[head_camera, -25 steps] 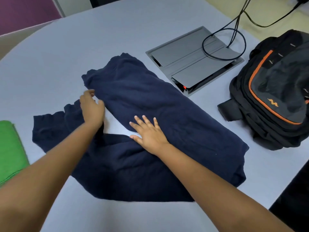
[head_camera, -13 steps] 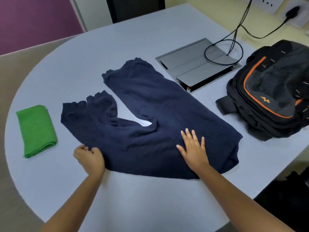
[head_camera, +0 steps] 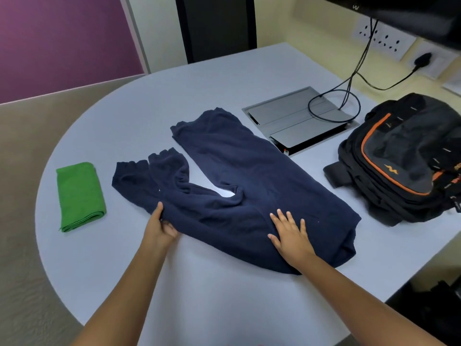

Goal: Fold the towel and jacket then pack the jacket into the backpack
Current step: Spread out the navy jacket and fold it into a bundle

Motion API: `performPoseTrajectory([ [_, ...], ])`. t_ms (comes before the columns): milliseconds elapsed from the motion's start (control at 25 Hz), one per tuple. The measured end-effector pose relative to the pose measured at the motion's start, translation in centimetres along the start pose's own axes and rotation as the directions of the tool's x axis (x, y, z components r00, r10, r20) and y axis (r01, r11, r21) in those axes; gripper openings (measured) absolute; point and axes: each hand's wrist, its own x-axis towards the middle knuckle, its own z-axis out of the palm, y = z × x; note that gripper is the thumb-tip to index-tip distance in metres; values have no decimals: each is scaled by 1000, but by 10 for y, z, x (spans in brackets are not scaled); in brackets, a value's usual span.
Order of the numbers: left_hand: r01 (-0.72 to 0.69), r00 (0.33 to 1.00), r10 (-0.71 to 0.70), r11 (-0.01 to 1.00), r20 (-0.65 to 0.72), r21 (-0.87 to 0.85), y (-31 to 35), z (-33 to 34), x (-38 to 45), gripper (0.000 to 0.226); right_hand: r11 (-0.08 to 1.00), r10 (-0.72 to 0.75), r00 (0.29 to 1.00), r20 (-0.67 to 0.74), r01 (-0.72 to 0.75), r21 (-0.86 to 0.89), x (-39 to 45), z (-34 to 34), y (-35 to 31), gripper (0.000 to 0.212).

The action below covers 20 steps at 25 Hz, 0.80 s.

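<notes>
The navy jacket (head_camera: 239, 176) lies folded lengthwise across the middle of the table, its two sleeves stacked and pointing left. My left hand (head_camera: 159, 226) pinches the jacket's near edge where the sleeves begin. My right hand (head_camera: 289, 233) rests flat with fingers spread on the jacket's body near its right end. The green towel (head_camera: 78, 196) lies folded at the table's left side. The black and orange backpack (head_camera: 404, 158) lies at the right, apart from the jacket.
The pale round table (head_camera: 224, 295) has a grey cable hatch (head_camera: 296, 121) behind the jacket, with black cables (head_camera: 349, 78) running up to wall sockets. A dark monitor edge (head_camera: 399, 11) hangs at top right. Carpet floor lies beyond the table's left edge.
My left hand left the sleeves, came back to the jacket's near edge and now grips it. My right hand slid right along the jacket's body. My view pulled back and up.
</notes>
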Motion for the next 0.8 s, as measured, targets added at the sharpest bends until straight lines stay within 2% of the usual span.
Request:
performPoseTrajectory([
  [160,19,988,-26,999,151,48,21,5,-18,36,955,-172,971,-165,206,213,8,-22,-41,63],
  [280,15,984,-39,991,176,136,22,3,-29,35,827,-391,895,-214,444,346,6,-40,-91,72],
  [320,-2,983,-28,986,180,165,22,4,-32,36,786,-472,857,-206,515,342,5,-42,-108,77],
  [400,-51,979,14,983,201,178,23,9,-35,37,771,-574,804,-158,595,228,5,-38,-132,84],
  [480,-118,971,89,986,223,117,30,18,-34,37,816,-544,822,-170,565,119,10,-29,-137,89],
  [560,-176,956,159,983,245,49,47,34,-32,35,854,-440,827,-349,506,121,13,-32,-131,94],
  [640,-194,944,182,981,274,15,65,56,-29,29,863,-330,784,-526,476,167,17,-47,-119,89],
  [720,-195,952,180,980,249,37,79,83,-23,22,871,-245,742,-624,452,195,22,-66,-107,84],
  [800,-218,959,181,963,220,157,89,109,-15,18,867,-147,763,-630,406,289,23,-86,-100,83],
])
